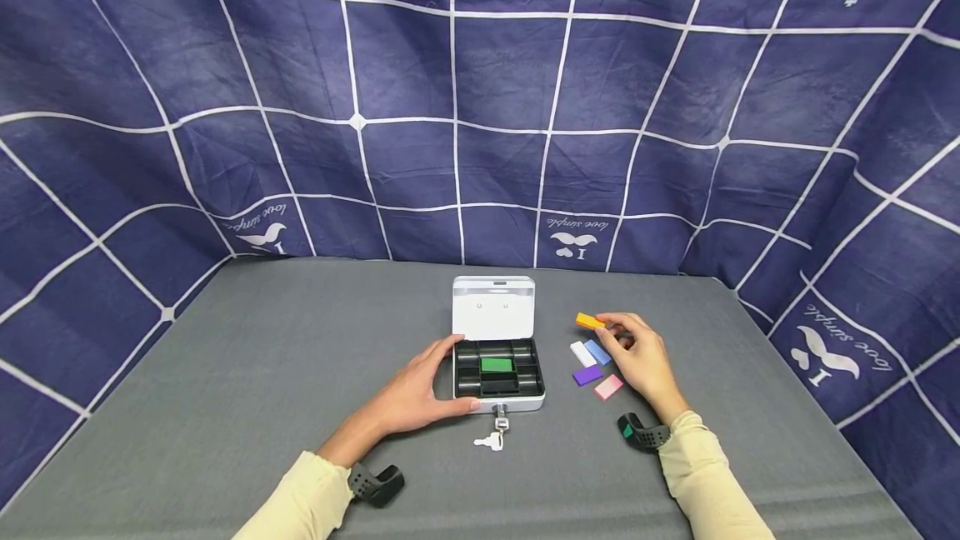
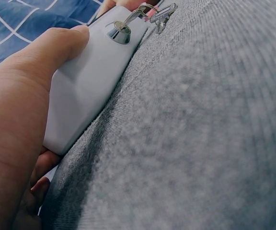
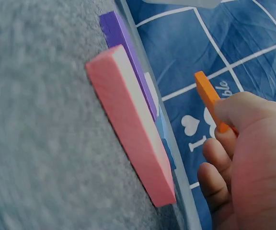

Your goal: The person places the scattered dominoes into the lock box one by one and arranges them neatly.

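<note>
A small white cash box (image 1: 525,403) stands with its lid (image 1: 493,313) raised and a black compartment tray inside. One green block (image 1: 496,365) lies in a middle compartment. My left hand (image 1: 412,390) holds the box by its left side, thumb along the front wall and fingers toward the back corner. Keys (image 1: 491,441) hang from the front lock (image 2: 119,32). To the right of the box, my right hand (image 1: 643,363) pinches an orange block (image 1: 587,321) between thumb and fingertips; the right wrist view shows this orange block (image 3: 206,91) raised off the table.
Near my right hand lie a white block (image 1: 582,354), a blue block (image 1: 597,352), a purple block (image 1: 588,375) and a pink block (image 1: 608,387). Grey cloth covers the table (image 1: 262,373). Behind it hangs a blue checked curtain (image 1: 405,165).
</note>
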A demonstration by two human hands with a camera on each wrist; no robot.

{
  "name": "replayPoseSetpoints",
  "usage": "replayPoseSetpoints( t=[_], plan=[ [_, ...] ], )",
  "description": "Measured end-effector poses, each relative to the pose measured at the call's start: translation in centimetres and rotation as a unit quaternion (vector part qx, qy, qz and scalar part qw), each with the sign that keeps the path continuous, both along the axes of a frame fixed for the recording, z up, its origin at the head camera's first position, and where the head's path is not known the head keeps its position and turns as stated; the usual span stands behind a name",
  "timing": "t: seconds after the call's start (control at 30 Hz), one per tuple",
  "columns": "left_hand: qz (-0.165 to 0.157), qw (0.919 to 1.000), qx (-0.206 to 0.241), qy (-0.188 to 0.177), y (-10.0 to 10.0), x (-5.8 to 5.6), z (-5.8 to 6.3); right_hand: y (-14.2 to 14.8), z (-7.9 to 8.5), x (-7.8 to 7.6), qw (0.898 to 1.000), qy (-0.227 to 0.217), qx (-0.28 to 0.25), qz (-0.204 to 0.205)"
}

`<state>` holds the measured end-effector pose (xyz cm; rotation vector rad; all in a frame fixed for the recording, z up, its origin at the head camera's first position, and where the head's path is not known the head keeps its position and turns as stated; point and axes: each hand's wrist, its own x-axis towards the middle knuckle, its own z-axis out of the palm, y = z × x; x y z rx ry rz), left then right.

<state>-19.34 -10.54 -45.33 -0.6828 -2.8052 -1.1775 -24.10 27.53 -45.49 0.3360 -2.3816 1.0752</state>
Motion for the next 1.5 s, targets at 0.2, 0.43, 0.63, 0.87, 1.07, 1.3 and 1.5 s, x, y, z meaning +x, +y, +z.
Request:
replayPoseSetpoints(
  t=[0.2, 0.43, 0.63, 0.87, 1.07, 1.3, 1.5],
  plan=[
    [0.002, 1.0000, 0.001, -0.002, -0.1, 0.0, 0.0, -0.5, 0.2, 0.0, 1.000, 0.022, -0.017, -0.009],
    [0.001, 1.0000, -0.001, -0.003, 0.0, 0.0, 0.2, -1.1, 0.5, 0.1, 0.999, 0.041, -0.031, -0.014],
    [0.001, 1.0000, -0.002, 0.002, 0.0, -0.1, 0.2, -1.6, 0.6, 0.2, 0.998, 0.048, -0.046, -0.014],
    [0.002, 1.0000, 0.000, -0.008, -0.1, 0.0, 0.0, -2.1, 0.6, 0.2, 0.996, 0.062, -0.062, -0.001],
    [0.001, 1.0000, 0.003, -0.003, -0.1, 0.0, -0.1, -2.9, 0.9, 0.3, 0.994, 0.067, -0.081, 0.004],
    [0.000, 1.0000, 0.005, -0.001, 0.0, 0.0, -0.2, -3.6, 1.2, 0.4, 0.994, 0.079, -0.079, 0.017],
    [0.000, 1.0000, 0.004, -0.001, 0.0, 0.0, -0.1, -4.1, 1.4, 0.6, 0.995, 0.068, -0.064, 0.025]
  ],
)
